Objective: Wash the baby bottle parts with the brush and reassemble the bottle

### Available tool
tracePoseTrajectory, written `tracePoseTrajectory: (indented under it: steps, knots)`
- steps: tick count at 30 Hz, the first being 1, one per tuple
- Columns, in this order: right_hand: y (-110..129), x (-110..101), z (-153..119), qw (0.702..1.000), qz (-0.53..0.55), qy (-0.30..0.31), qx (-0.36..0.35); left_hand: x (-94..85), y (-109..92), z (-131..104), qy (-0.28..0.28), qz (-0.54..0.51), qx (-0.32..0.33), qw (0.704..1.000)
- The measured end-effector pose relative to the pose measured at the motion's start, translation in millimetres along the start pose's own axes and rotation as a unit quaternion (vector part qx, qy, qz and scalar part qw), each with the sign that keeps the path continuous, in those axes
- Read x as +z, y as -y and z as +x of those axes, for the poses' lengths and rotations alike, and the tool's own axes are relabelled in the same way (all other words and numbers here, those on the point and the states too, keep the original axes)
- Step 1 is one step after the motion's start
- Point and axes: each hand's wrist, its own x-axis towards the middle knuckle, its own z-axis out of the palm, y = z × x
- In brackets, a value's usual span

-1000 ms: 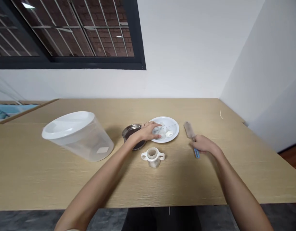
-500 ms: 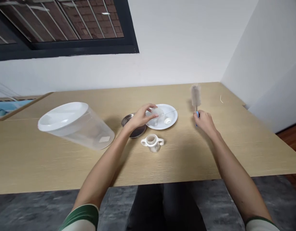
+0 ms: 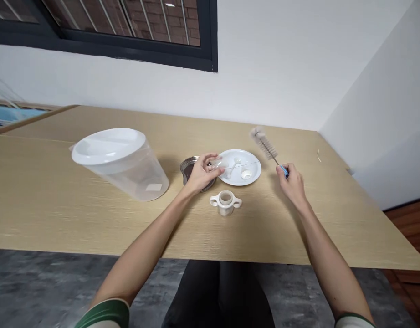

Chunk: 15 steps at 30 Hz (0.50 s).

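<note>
My left hand (image 3: 202,174) is closed around a small clear plastic cap (image 3: 218,163), at the left rim of a white plate (image 3: 238,181). On that plate lie a white ring (image 3: 246,174) and a clear piece with a thin stem (image 3: 233,167). Farther right, my right hand (image 3: 292,183) grips the blue handle of a bottle brush (image 3: 265,145). Its pale bristles tilt up and to the left, above the table. A baby bottle (image 3: 226,203) with two white handles stands upright and uncapped in front of the plate.
A dark metal tray (image 3: 186,169) sits partly under my left hand and forearm. The big translucent pitcher (image 3: 128,166) with a white lid stands to the left on the wooden table (image 3: 94,218). A thin pale strip (image 3: 319,156) lies at the far right, near the wall.
The brush has swung from upright to a leftward tilt in my right hand. My left hand has drawn the clear cap left, toward the plate's edge. The view has shifted slightly.
</note>
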Motion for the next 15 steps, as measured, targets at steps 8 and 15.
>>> tracePoseTrajectory:
  steps: [8, 15]
  knots:
    - [13, 7, -14, 0.997, 0.037, 0.011, -0.060, -5.9, -1, 0, -0.031, 0.009, 0.036, 0.999]
    - [16, 11, -22, 0.986, -0.005, -0.019, -0.163, -5.6, -7, -2, -0.031, -0.019, 0.035, 0.999]
